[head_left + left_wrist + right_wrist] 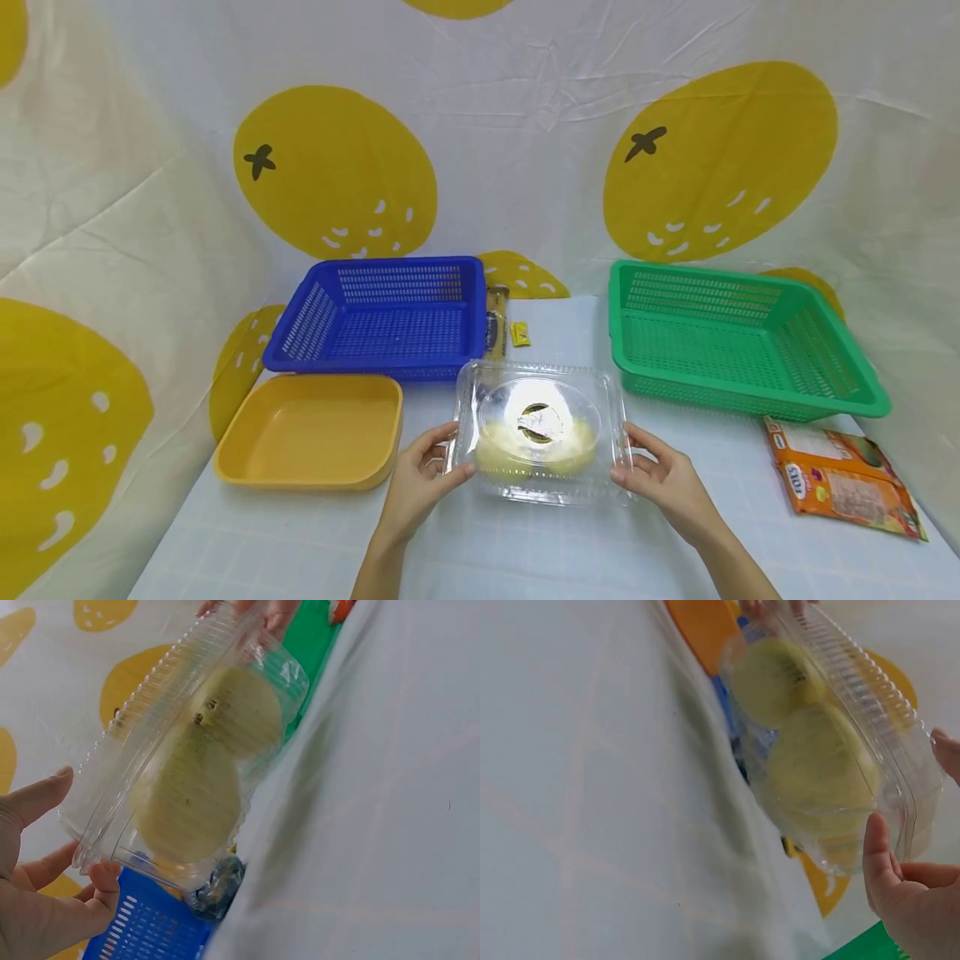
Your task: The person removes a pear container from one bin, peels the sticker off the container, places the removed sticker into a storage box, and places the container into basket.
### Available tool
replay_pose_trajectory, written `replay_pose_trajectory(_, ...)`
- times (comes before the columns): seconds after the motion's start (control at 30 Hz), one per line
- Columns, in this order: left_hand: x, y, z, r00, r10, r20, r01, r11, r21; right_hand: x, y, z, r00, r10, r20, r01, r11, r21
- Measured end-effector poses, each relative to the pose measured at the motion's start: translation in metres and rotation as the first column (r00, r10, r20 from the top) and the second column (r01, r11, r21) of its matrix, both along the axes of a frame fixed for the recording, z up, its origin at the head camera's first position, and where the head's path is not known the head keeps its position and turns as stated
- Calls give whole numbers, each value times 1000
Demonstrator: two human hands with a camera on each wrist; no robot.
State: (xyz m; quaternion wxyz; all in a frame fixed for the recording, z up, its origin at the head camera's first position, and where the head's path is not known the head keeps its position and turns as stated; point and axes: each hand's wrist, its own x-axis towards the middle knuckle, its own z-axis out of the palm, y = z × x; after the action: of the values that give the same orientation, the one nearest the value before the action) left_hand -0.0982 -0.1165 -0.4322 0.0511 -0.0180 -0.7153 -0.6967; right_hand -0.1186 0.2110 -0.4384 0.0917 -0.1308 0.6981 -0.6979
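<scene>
hands (423,475) (663,477) grip clear box (483,417) — label (540,423) unreadable under glare

Left hand (422,477) and right hand (663,477) in opposed pinch grips

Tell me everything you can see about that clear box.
The clear box looks like shiny plastic, rectangular with ridged edges. Its lid looks closed, bearing an oval outline and a round label partly in glare. Two pale yellow, roundish fruits show inside. It appears lifted above the table, lid side up, with the left grip and right grip holding opposite ends.
</scene>
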Motion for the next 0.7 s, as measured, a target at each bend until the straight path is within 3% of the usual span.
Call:
replay_pose_trajectory(0.33,5,12,-15,998,-35,44,34,999,6,9,11,-6,1000,-31,-1,31,999,11)
replay_pose_trajectory(0.7,-5,12,-23,994,-91,67,98,988,-120,7,18,-13,995,-56,78,45,990,132)
